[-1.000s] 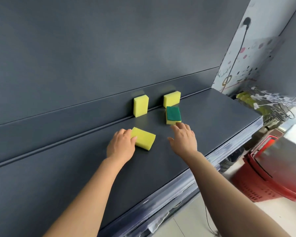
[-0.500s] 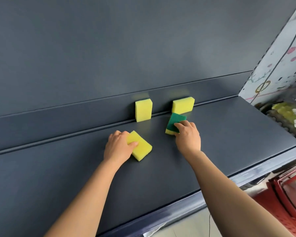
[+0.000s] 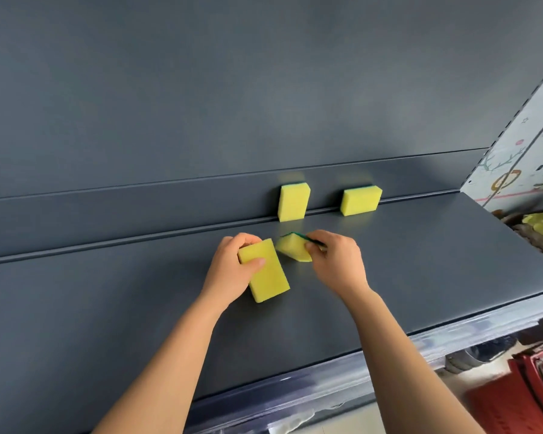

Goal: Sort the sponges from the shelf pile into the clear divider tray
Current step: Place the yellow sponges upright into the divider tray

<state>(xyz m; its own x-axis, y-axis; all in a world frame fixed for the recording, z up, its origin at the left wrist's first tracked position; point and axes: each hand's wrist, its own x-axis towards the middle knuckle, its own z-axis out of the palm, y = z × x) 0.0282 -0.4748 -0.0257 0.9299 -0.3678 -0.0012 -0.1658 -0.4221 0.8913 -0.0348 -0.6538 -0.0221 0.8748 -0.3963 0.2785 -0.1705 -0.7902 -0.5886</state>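
Left hand fingers clasp a yellow sponge at the middle of the shelf, long axis front-to-back. Right hand pinches the green-backed sponge, tilted up, just beside it. Upright sponge and flat sponge lean at the shelf's back ledge, beyond both hands; divider tray not in view.

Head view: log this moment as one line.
left hand grips yellow rectangular foam sponge | right hand pinches green-topped yellow sponge | two yellow sponges stand against back wall | divider tray unseen
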